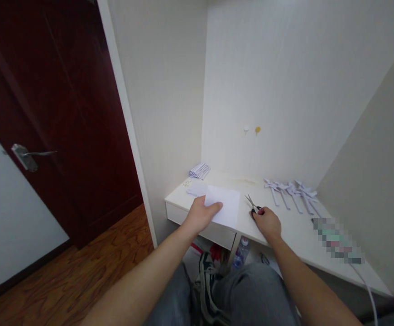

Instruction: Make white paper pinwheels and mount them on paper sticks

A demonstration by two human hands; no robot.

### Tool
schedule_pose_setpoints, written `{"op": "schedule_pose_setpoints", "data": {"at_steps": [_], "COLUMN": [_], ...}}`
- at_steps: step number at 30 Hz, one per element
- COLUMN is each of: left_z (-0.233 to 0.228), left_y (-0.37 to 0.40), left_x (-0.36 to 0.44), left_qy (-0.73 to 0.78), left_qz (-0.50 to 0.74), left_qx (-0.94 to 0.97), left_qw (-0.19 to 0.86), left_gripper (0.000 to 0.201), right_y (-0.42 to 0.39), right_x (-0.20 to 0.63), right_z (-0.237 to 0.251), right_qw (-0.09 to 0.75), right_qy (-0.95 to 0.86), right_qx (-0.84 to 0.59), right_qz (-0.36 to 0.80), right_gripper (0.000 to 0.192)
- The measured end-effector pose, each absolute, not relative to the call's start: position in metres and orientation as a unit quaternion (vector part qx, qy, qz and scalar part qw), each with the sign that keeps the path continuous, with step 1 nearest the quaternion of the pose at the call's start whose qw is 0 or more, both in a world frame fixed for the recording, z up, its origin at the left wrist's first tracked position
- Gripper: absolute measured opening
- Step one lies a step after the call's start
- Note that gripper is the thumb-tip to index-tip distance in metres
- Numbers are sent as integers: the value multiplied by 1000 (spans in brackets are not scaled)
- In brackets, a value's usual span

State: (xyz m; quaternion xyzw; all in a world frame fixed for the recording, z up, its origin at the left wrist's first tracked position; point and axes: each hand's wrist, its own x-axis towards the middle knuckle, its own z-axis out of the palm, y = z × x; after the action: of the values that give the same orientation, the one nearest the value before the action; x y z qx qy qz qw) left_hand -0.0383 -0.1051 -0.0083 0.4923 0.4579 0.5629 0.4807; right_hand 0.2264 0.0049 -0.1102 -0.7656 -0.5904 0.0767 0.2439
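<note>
My left hand (204, 213) pinches a white sheet of paper (227, 206) near its left edge, thumb on top, over the front of the white desk (254, 231). To the right of the sheet, my right hand (267, 222) grips a pair of black-handled scissors (250, 201). Their blades are slightly parted and point up and left, apart from the paper. Behind my left hand lies more white paper (197, 189), partly covered by the sheet. Small whitish bits (187, 183) rest beside it.
Several paper pinwheels (294, 192) lie in a row at the back right. Rolled paper sticks (200, 170) are bundled in the back left corner. A pixelated object (338, 242) with a white cable (368, 290) sits at right. Below the desktop stands a plastic bottle (241, 253).
</note>
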Motion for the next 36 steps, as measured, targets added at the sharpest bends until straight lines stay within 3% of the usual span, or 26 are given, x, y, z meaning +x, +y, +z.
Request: {"op": "schedule_pose_setpoints", "data": {"at_steps": [7, 18, 24, 36], "left_z": [17, 24, 43, 67], "left_y": [-75, 82, 151, 217], "left_x": [-41, 13, 45, 103], "left_qy": [453, 437, 397, 286], "left_qz": [559, 555, 549, 539], "left_qx": [514, 524, 535, 553], "left_qw": [467, 475, 505, 567], "left_gripper": [18, 18, 19, 40], "right_y": [22, 116, 158, 171], "right_x": [226, 248, 261, 263], "right_z": [-102, -108, -110, -115], "right_qw": [211, 222, 270, 284], "right_qy": [-594, -613, -604, -570], "right_qx": [-772, -754, -746, -767], "right_qz": [78, 82, 69, 82], "right_gripper": [34, 30, 17, 20]}}
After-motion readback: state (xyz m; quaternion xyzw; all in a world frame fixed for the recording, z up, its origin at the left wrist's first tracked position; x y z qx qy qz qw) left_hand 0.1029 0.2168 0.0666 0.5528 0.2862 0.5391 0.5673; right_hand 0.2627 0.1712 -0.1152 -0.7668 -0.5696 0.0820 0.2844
